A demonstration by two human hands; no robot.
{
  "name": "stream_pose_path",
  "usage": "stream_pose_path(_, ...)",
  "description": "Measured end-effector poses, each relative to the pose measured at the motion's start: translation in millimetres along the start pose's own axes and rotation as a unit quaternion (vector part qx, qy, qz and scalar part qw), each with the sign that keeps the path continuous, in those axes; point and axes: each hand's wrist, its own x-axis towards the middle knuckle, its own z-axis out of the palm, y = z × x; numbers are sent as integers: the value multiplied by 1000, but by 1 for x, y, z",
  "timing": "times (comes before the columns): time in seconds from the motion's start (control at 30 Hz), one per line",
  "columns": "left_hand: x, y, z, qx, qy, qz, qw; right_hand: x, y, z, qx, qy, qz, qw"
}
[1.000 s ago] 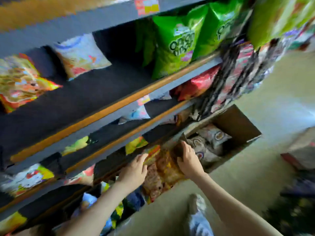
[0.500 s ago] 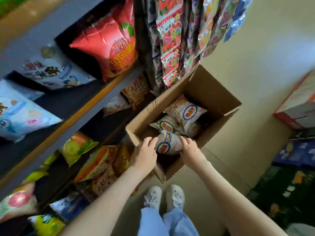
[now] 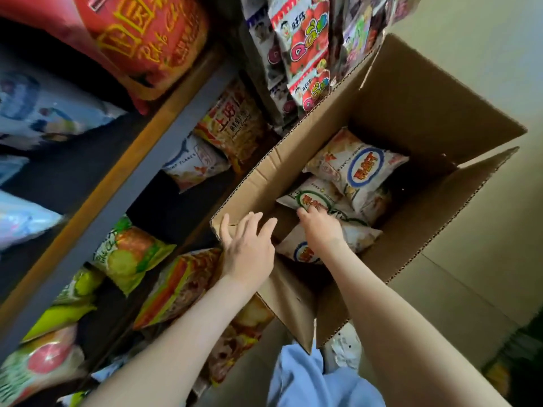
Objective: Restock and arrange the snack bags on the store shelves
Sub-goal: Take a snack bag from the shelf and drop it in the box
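An open cardboard box point(image 3: 293, 148) stands on the floor beside the shelves and holds several white snack bags. One with a blue ring logo point(image 3: 355, 165) lies on top at the far side. My right hand point(image 3: 320, 227) is inside the box, its bent fingertips on a white bag with a green ring logo point(image 3: 311, 198); its wrist covers part of another white bag point(image 3: 361, 239). Whether it grips a bag is unclear. My left hand point(image 3: 248, 248) hovers over the box's near left corner, fingers spread, holding nothing.
Grey shelves with an orange front edge point(image 3: 123, 177) run along the left, holding a big red bag point(image 3: 147, 39), an orange bag point(image 3: 232, 124), a white flakes bag point(image 3: 194, 163) and green and striped bags point(image 3: 132, 254) lower down. Strips of small packets point(image 3: 305, 54) hang above the box.
My view has dropped from the shelves to the box. Half a second ago both hands were on one white bag; now the left hand is off it and the right has reached deeper.
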Motion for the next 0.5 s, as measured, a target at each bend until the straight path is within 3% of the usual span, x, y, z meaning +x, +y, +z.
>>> stream_pose_path(0.2,-13,-12,-18,-81,2,9,997,-36,7,-41,76,112,-25,990)
stream_pose_path(0.33,-24,-14,-68,-149,-10,34,988,-89,7,-116,271,226,-26,935)
stream_pose_path(0.43,-27,-9,-130,-165,5,85,983,-134,-12,-187,370,227,8,901)
stream_pose_path(0.5,-31,-6,-178,-206,38,78,975,-162,-29,-229,410,236,7,881)
